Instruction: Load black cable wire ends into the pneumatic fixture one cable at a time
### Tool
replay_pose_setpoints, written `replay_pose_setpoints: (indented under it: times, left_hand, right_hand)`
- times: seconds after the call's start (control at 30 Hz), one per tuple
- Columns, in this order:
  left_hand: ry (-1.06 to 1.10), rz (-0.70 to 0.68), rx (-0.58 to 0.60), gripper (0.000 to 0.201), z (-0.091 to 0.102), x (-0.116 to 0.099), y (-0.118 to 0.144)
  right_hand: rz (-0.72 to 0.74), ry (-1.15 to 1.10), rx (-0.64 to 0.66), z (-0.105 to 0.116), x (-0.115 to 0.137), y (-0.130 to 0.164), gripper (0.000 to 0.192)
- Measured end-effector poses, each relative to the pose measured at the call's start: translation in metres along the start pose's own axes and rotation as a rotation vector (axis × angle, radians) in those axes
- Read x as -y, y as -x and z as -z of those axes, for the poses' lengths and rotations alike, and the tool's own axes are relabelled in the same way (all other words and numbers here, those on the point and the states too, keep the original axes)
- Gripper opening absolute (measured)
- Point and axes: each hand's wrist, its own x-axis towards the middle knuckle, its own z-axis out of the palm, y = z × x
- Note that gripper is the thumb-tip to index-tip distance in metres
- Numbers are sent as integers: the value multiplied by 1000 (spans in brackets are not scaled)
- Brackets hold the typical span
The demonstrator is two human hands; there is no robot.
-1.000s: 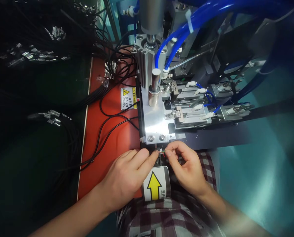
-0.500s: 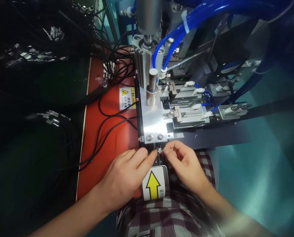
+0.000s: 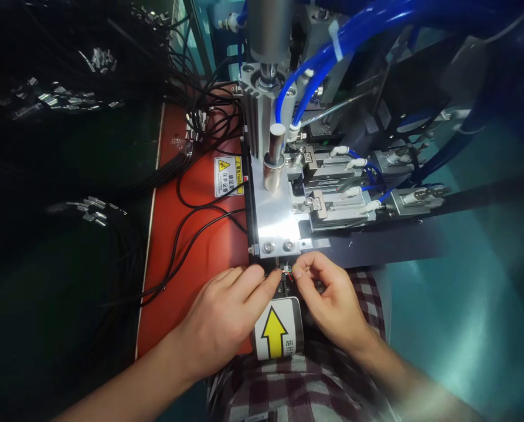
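My left hand [image 3: 227, 313] lies on the orange mat [image 3: 187, 269], its fingertips pinching a thin black cable end at a small fixture. My right hand [image 3: 332, 302] meets it from the right, thumb and forefinger pinched on the cable's fine coloured wires [image 3: 287, 271]. The wires sit just below the silver plate [image 3: 273, 220] of a pneumatic press. A label with a yellow arrow [image 3: 276, 329] lies right under both hands.
A steel cylinder [image 3: 271, 158] and blue air hoses [image 3: 332, 41] rise behind the plate. Black cables [image 3: 191, 228] loop across the mat past a yellow warning sticker [image 3: 228, 176]. Bundles of cables with metal plugs [image 3: 92, 208] lie in the dark at left.
Both hands stay pinched at the wire tip; my right-hand fingers have shifted slightly. The view has wobbled a little.
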Motion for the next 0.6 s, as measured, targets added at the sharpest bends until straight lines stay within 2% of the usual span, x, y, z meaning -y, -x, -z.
replay_pose_setpoints:
  times: [0.13, 0.3, 0.47, 0.53, 0.6]
  left_hand:
    - [10, 0, 4, 30, -2, 1, 1]
    - [13, 0, 4, 29, -1, 0, 0]
    - [23, 8, 11, 29, 0, -1, 0]
    - [17, -1, 3, 29, 0, -1, 1]
    - [13, -7, -2, 29, 0, -1, 1]
  right_hand:
    - [-92, -77, 27, 1, -1, 1, 13]
    - [-138, -142, 30, 2, 2, 0, 14]
    - [-289, -302, 118, 4, 6, -3, 19]
    - [-284, -271, 126, 5, 6, -3, 20]
    - [-217, -170, 107, 5, 5, -3, 18]
